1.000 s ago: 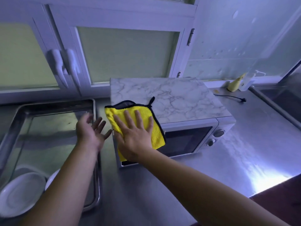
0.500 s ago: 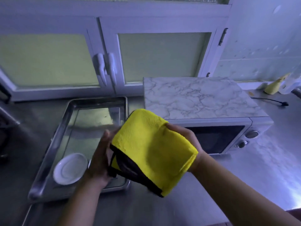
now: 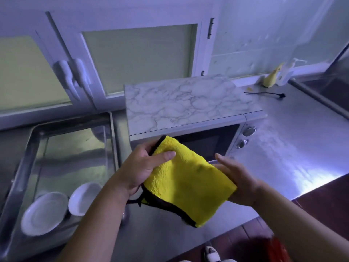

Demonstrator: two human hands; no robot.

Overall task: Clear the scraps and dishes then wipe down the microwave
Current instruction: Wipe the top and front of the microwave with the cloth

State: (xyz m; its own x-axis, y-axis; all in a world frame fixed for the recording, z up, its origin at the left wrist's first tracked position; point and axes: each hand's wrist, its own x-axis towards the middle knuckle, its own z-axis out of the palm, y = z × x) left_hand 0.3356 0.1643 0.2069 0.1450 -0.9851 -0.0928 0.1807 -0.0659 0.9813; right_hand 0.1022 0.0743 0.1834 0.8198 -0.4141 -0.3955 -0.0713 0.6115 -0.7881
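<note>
Cloth [image 3: 188, 186] before microwave [image 3: 188, 99] door | left hand [image 3: 137, 171] pinches its 10 o'clock edge | right hand [image 3: 241, 182], fingers straight, under 3 o'clock edge | tray [image 3: 112, 140] rim at 9 o'clock

Cupboard doors [image 3: 139, 59] w/ white handles [image 3: 82, 76] above the grip, at the back. Far up-right: yellow item [image 3: 271, 79] & white pump bottle [image 3: 288, 72] by the wall, black cable [image 3: 264, 93] nearer on steel counter [image 3: 283, 148]. Sink [image 3: 332, 87] at rt edge. Shoe [image 3: 212, 252] below the grip, on dark red floor [image 3: 321, 205].
</note>
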